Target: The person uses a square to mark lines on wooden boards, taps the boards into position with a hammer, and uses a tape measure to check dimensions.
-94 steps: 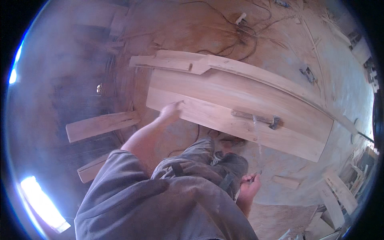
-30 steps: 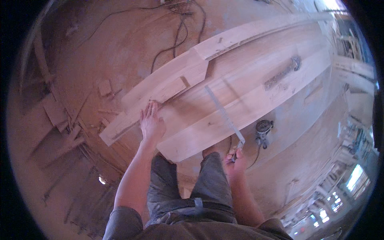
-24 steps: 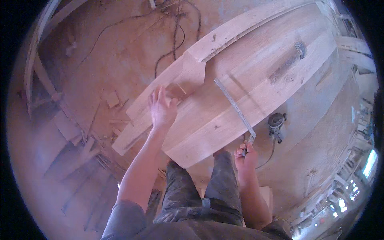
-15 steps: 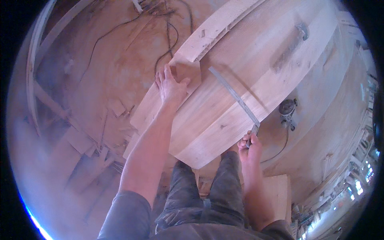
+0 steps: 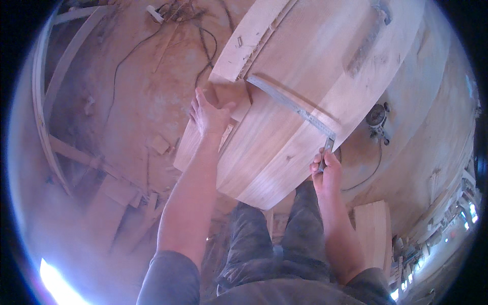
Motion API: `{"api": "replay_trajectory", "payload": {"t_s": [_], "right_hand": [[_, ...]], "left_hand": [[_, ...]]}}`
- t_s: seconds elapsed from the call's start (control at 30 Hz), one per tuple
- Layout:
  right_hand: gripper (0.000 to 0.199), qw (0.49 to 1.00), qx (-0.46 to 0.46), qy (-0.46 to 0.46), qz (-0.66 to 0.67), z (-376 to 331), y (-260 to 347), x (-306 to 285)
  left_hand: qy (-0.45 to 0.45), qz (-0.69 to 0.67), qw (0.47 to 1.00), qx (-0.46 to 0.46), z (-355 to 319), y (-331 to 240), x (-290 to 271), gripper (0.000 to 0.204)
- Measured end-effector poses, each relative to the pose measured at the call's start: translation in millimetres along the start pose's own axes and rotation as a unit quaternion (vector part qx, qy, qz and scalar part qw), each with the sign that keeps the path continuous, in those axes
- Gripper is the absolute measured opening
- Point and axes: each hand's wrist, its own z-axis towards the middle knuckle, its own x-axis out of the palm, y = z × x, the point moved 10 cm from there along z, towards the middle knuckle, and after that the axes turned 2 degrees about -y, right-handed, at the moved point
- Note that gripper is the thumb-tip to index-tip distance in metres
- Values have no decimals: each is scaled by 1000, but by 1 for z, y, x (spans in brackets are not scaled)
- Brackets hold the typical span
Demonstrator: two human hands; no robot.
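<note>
Along the left edge of a wide, flat, pale wooden panel (image 5: 274, 147) lies a long, rough-edged, pale wooden rail (image 5: 244, 46); if loose, a push could shift it. A slim, grey, L-shaped metal square (image 5: 295, 108) reaches over the panel; a wrist twist could skew it. At the panel's left edge, the left hand (image 5: 212, 117) spreads, whether gripping I cannot tell; by its right edge, the right hand (image 5: 328, 165) clasps the square.

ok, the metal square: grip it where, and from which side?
Probably by its short leg, from the near right: that leg sits at the near edge of the wooden panel, where the right hand grips it, while the long blade reaches over the panel.
</note>
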Motion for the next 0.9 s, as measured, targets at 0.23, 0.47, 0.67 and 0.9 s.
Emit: {"api": "replay_trajectory", "payload": {"t_s": [0.23,0.47,0.67,0.9], "right_hand": [[21,1000,12,-11,12,-2,4,11],[23,1000,-7,3,-7,3,5,8],[22,1000,13,-23,-11,1,-1,6],[22,999,19,-46,-16,2,-3,2]], "left_hand": [[37,32,999,-11,-5,-10,-15,114],[27,11,999,20,-7,-12,-12,109],[16,-2,1000,27,-8,-12,-9,104],[33,-4,998,45,-9,-13,-4,94]]}}
